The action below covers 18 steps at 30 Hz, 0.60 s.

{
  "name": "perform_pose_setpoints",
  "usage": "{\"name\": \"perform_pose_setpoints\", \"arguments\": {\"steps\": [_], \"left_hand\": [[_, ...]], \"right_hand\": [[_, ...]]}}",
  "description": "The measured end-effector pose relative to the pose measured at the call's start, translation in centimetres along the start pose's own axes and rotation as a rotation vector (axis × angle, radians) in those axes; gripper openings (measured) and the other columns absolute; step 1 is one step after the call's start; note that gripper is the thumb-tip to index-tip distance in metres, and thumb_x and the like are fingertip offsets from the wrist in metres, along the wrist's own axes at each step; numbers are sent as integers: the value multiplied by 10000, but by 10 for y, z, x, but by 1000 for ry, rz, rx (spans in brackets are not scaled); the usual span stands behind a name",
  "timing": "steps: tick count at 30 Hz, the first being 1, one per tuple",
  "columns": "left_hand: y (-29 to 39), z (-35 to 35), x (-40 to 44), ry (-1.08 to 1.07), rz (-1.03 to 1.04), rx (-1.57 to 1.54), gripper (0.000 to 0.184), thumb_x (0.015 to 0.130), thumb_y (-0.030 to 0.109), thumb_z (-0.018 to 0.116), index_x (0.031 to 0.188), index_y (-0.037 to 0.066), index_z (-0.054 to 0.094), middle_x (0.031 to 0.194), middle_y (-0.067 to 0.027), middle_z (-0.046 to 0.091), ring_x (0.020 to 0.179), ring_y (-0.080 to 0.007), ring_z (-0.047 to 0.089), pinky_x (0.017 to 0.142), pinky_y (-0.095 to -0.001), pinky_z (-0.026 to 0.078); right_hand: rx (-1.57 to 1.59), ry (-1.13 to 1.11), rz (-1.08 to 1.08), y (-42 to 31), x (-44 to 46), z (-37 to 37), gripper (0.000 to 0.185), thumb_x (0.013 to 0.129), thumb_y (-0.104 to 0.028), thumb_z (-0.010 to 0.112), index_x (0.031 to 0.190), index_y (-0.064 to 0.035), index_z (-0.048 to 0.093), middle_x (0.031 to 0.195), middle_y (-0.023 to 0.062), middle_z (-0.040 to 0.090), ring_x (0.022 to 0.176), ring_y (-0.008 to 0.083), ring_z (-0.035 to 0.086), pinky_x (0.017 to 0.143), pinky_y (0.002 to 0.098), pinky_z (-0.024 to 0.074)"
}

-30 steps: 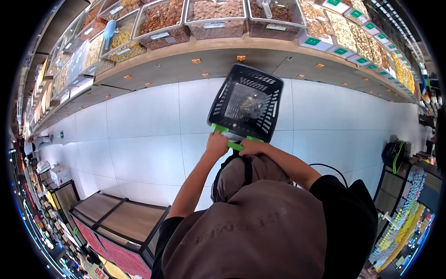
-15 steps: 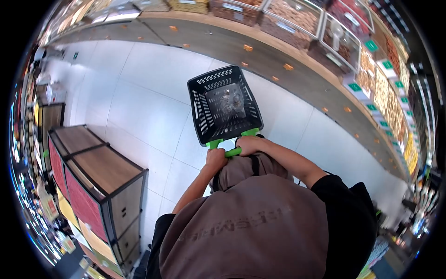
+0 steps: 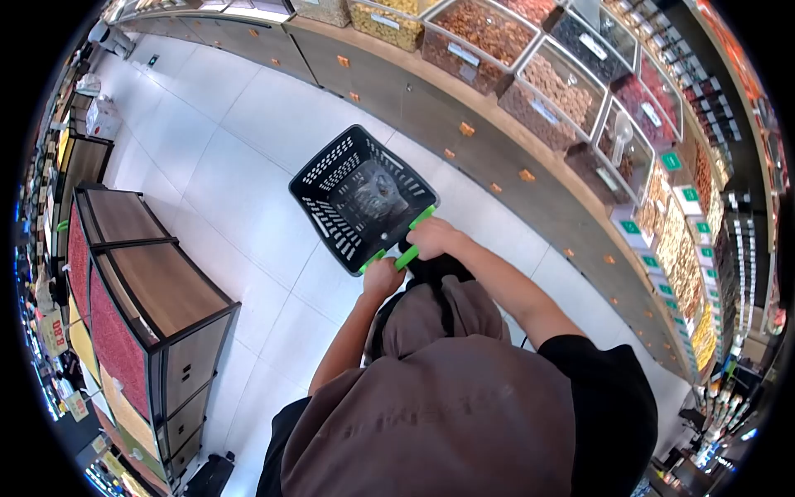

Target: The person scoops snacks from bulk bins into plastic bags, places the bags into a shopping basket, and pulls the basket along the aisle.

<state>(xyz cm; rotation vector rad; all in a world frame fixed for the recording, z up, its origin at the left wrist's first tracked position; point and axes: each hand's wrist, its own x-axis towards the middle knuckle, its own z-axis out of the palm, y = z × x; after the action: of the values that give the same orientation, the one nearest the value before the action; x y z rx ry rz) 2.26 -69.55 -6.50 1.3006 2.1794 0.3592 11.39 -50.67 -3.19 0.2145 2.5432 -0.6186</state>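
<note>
Both my hands grip the green handle (image 3: 406, 258) of a black slotted shopping basket (image 3: 333, 230), which is in front of me above the floor. My left hand (image 3: 383, 279) is wrapped round the handle's left part. My right hand (image 3: 432, 238) is closed round its right part, close to the basket's rim. At the bottom of the basket lies a clear plastic bag (image 3: 378, 195); what is inside it is too unclear to name.
Along the right runs a long counter (image 3: 431, 103) with clear bins of dry goods (image 3: 484, 37). A wooden display cabinet (image 3: 178, 282) stands at left, with red goods (image 3: 124, 356) along its side. Pale floor tiles (image 3: 240, 157) lie between them. A person (image 3: 110, 38) is at the far upper left.
The basket has swung to the left and turned, with both hands still on its handle. The counter and cabinet have shifted in view as my body moved and turned.
</note>
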Motion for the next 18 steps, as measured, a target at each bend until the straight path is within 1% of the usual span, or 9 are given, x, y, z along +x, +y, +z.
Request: {"name": "perform_pose_setpoints", "arguments": {"steps": [3, 5, 8, 11, 13, 14, 15, 17, 18], "left_hand": [[-13, -17, 25, 27, -48, -10, 274, 804, 300, 657, 734, 36, 686, 759, -205, 696, 738, -392, 691, 707, -486, 563], [-27, -36, 45, 35, -76, -13, 272, 801, 302, 662, 741, 38, 689, 761, -203, 698, 731, -393, 691, 704, -487, 564], [-51, -71, 74, 2, -135, 2, 254, 786, 287, 664, 820, 42, 720, 818, -233, 701, 799, -413, 692, 763, -502, 564], [-75, -100, 103, 20, -221, 23, 262, 797, 308, 656, 789, 53, 717, 817, -222, 706, 799, -399, 697, 759, -489, 566], [-91, -112, 119, -50, -200, 68, 270, 796, 306, 646, 842, 56, 737, 836, -224, 709, 812, -399, 697, 784, -486, 565], [-95, -119, 129, -125, -315, 32, 297, 790, 305, 640, 934, 70, 752, 924, -212, 718, 903, -398, 691, 891, -514, 533], [-102, -123, 141, -114, -317, 26, 297, 790, 305, 640, 934, 70, 752, 924, -212, 718, 903, -398, 691, 891, -514, 533], [-118, -123, 155, -17, -297, 253, 311, 784, 332, 663, 963, 95, 758, 983, -226, 709, 966, -409, 675, 906, -525, 525], [-111, -142, 165, -64, -381, 203, 354, 775, 370, 678, 1035, 143, 759, 1081, -211, 688, 1115, -380, 616, 967, -538, 487]], "right_hand": [[5, 7, -31, 6, 30, -26, 205, 668, -148, 645, 819, -61, 753, 856, 189, 721, 874, 372, 703, 776, 469, 561], [-12, -11, -62, 14, 59, -35, 199, 704, -196, 657, 838, -71, 734, 847, 190, 711, 867, 374, 697, 773, 484, 551], [31, 15, -88, 14, 96, -67, 208, 701, -205, 655, 834, -69, 740, 855, 209, 712, 866, 379, 699, 772, 489, 553], [57, -6, -130, 10, 126, -107, 261, 693, -160, 627, 886, -25, 739, 881, 214, 721, 892, 381, 704, 793, 468, 564], [91, -18, -145, 12, 145, -118, 285, 702, -175, 627, 919, -20, 728, 905, 222, 720, 895, 386, 705, 798, 469, 566], [68, -47, -154, 16, 158, -123, 300, 701, -187, 631, 931, -16, 722, 929, 228, 718, 900, 386, 705, 809, 470, 565], [55, -47, -158, 20, 168, -131, 300, 701, -187, 631, 931, -16, 722, 929, 228, 718, 900, 386, 705, 809, 470, 565], [71, 7, -185, 23, 186, -141, 331, 701, -196, 634, 959, -5, 715, 932, 237, 716, 904, 390, 704, 811, 478, 565], [119, 57, -155, 30, 203, -135, 246, 681, -213, 646, 831, -38, 731, 883, 245, 708, 880, 401, 695, 793, 494, 554]]}}
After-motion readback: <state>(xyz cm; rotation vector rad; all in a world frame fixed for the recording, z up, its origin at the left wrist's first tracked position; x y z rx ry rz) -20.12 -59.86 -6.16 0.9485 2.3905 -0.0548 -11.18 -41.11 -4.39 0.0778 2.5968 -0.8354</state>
